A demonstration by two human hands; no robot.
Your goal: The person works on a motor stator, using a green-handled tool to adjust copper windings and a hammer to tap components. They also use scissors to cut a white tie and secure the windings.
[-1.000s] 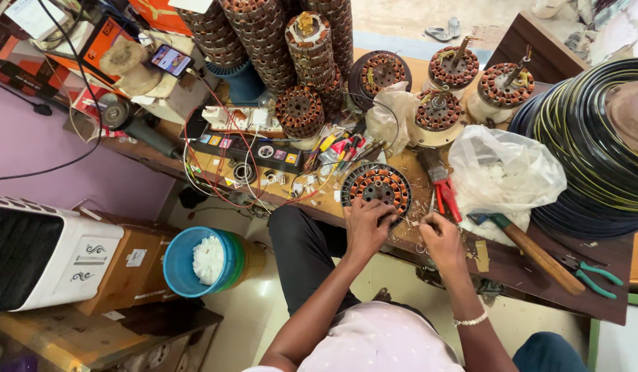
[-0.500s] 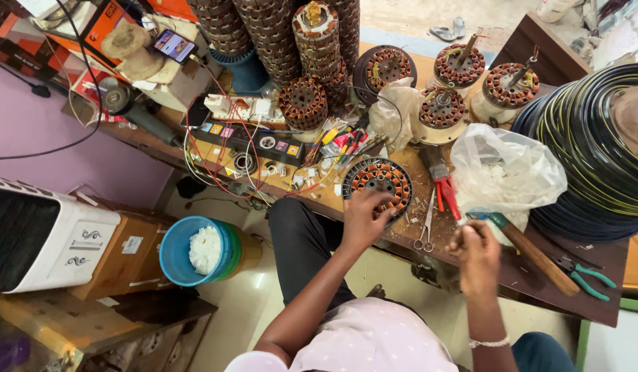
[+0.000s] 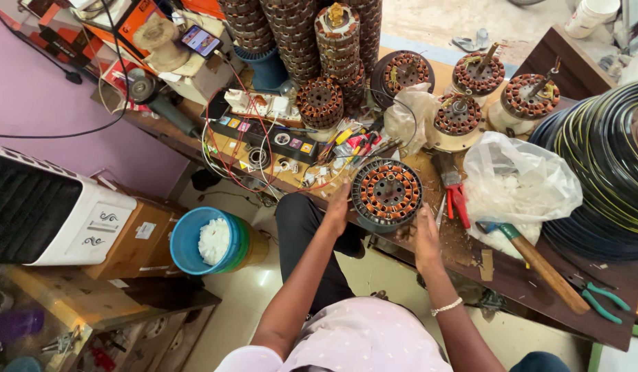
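Cluttered wooden workbench (image 3: 511, 275) carries the copper-wound motor stator (image 3: 387, 192) at its near edge, my left hand (image 3: 338, 207) pressed open against its left rim and my right hand (image 3: 425, 238) cupping its lower right, steadying it flat.
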